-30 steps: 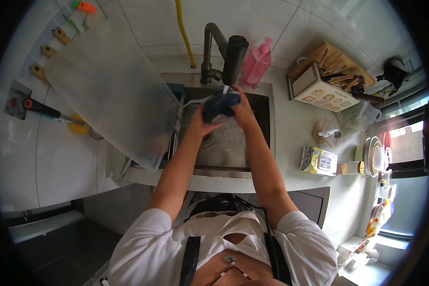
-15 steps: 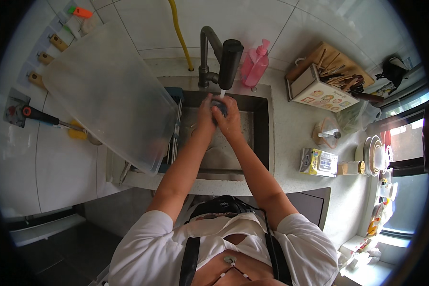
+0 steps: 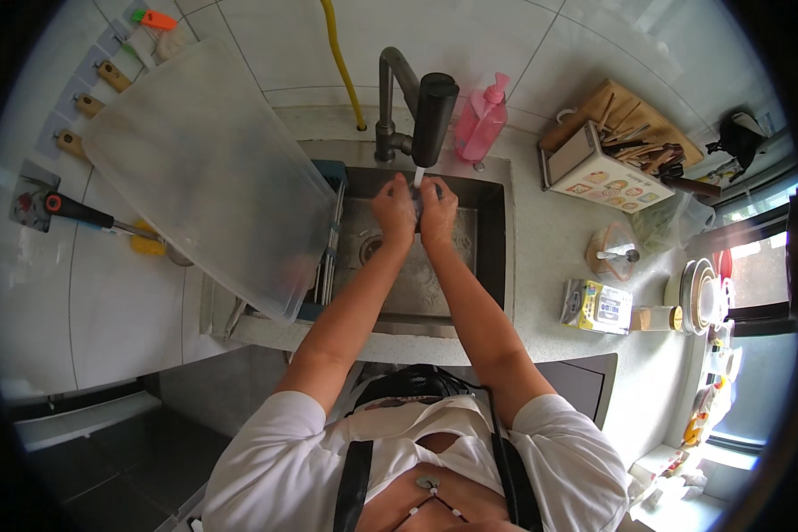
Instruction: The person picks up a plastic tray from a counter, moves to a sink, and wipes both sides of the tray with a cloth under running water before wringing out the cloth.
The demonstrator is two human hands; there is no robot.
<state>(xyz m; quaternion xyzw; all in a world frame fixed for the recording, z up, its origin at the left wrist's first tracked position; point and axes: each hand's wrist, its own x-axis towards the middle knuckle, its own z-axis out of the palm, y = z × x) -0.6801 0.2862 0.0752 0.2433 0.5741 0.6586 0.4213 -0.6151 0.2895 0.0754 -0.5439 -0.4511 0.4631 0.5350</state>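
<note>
Both my hands are over the steel sink (image 3: pixel 492 266), pressed close together under the dark faucet head (image 3: pixel 434 106). A thin stream of water (image 3: pixel 418 177) runs down onto them. My left hand (image 3: pixel 393 211) and my right hand (image 3: pixel 440 211) squeeze a small dark cloth (image 3: pixel 419 202) between them; most of it is hidden by the fingers. The drain (image 3: pixel 370 248) lies just below my left wrist.
A large translucent plastic lid (image 3: pixel 204 168) leans over the sink's left side. A pink soap bottle (image 3: pixel 483 120) stands right of the faucet, a yellow hose (image 3: pixel 341 62) behind. On the right counter: a utensil box (image 3: pixel 607 173), a yellow carton (image 3: pixel 597 306), stacked plates (image 3: pixel 700 293).
My hands have drawn together and lowered under the spout. The dark cloth, bulky and raised near the faucet a second ago, is now bunched small between them.
</note>
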